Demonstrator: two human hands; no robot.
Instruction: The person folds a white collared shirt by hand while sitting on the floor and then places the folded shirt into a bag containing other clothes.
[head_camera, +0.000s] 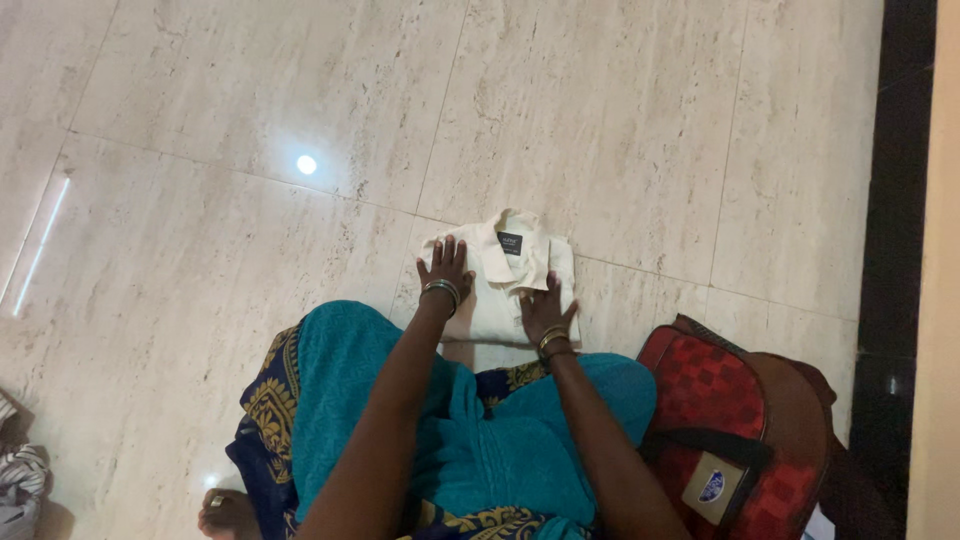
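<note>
Bag: red and brown checked bag (745, 430) on the floor (250, 280), near the folded shirt's right side.
Right hand (545, 315): grip open, palm flat on the shirt's right part.
Left hand (445, 268): grip open, fingers spread on the shirt's left edge.
Shirt: cream folded shirt (500, 280) lies on the floor, collar far.

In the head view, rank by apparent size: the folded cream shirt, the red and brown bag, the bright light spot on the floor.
1. Red and brown bag, largest, though nearer the camera and cut off by the frame.
2. Folded cream shirt, under both hands.
3. Light spot, smallest.
</note>
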